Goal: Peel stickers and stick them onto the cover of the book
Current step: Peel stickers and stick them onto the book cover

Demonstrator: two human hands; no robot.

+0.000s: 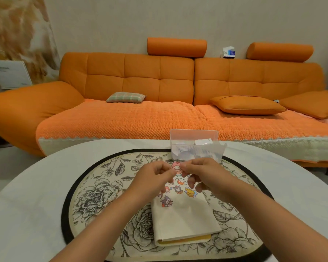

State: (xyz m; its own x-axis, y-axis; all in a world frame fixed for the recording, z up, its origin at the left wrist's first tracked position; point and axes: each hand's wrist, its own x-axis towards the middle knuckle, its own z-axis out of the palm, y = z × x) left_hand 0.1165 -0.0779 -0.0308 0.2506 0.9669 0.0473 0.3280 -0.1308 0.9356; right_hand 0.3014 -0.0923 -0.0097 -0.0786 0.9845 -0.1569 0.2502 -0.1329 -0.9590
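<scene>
so both hands are up together over the far end of the book (184,218), and there's a little pink sticker (176,167) right between the fingertips. The left hand (155,176) has its fingers curled in and pinches the sticker's left edge, and the right hand (201,174) pinches the other side with thumb and forefinger while its other fingers hang loosely bent below. Can't tell if there's still backing paper on it, it's too small

Straight under the pinch and a bit nearer to the person there's a cluster of cartoon stickers (178,190) already on the cream cover: a white dog, a couple of dark purple ones and a yellow bee thing. The book lies closed and flat below the hands, its yellowish page edge on the near side, and the wrists hover over its far half

The book rests on an oval floral placemat (95,193) with a black border, which spreads out to both sides of the hands on a white table (27,205). Just beyond the fingertips is a clear plastic box (194,146) with some white paper scraps inside. Way past that, an orange sofa (140,82)
</scene>
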